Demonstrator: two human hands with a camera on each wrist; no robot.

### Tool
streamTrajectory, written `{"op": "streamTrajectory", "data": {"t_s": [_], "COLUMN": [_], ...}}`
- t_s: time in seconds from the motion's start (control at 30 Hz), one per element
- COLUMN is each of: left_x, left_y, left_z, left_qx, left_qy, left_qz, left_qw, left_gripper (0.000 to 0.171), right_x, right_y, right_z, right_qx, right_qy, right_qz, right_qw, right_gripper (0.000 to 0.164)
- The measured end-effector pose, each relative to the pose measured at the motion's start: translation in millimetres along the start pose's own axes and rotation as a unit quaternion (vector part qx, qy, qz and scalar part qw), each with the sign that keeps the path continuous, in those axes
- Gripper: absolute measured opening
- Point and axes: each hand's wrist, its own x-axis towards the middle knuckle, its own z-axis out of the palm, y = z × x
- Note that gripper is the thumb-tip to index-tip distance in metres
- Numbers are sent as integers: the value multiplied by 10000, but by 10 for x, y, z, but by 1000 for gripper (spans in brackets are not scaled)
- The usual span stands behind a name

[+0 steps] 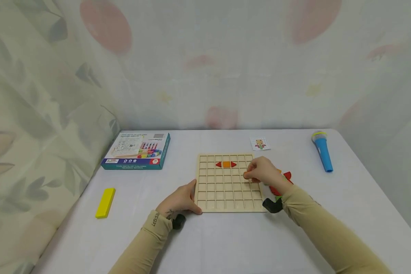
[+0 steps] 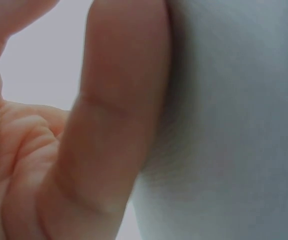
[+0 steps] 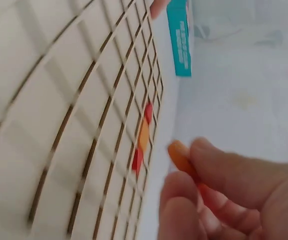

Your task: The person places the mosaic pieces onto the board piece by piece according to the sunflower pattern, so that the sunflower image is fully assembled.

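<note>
A wooden grid board (image 1: 215, 195) lies on the table. In its second row from the far edge sit an orange square tile (image 1: 227, 164) and a red triangle tile on either side of it, one of them the left red tile (image 1: 219, 164). My right hand (image 1: 265, 172) is over the board's right side, pinching an orange tile (image 3: 180, 157) between thumb and finger. At the board's near left corner, my left hand (image 1: 179, 198) rests with thumb and fingers spread along the edge. The left wrist view shows mostly a finger close up.
Loose red, orange and green tiles (image 1: 287, 175) lie partly hidden behind the right wrist. A small picture card (image 1: 260, 144) is beyond the board. At left are a boxed set (image 1: 136, 150) and a yellow block (image 1: 105, 203); a blue toy microphone (image 1: 323, 152) lies at right.
</note>
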Motion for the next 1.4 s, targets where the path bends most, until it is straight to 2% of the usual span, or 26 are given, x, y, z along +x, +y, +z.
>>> {"op": "streamTrajectory", "data": {"t_s": [0.13,0.33,0.5,0.7,0.97,1.17,1.4], "left_x": [-3,-25,-28,-16,-9,-5,-17], "left_y": [-8,-6,-9,-9,-4,-2,1], "left_z": [-8,-16,-16,-8,-9,-7,-9], "left_qx": [75,144,215,167,208,180,213], "left_qy": [-20,-49,-32,-31,-1,-3,23], "left_qz": [131,223,247,210,162,117,180], "left_qw": [9999,9996,9995,9996,9997,9998,9996], "left_gripper": [122,121,121,121,122,121,121], "right_x": [226,468,541,549,576,592,606], "right_y": [-125,-191,-191,-205,-212,-235,-272], "right_z": [184,421,540,593,612,621,638], "right_qx": [555,632,417,115,-663,-1092,-1416], "right_qy": [161,393,506,674,843,883,930], "right_qz": [190,310,243,270,136,188,305], "right_qw": [9981,9967,9976,9973,9941,9899,9851], "right_gripper": [13,10,9,10,26,37,37]}}
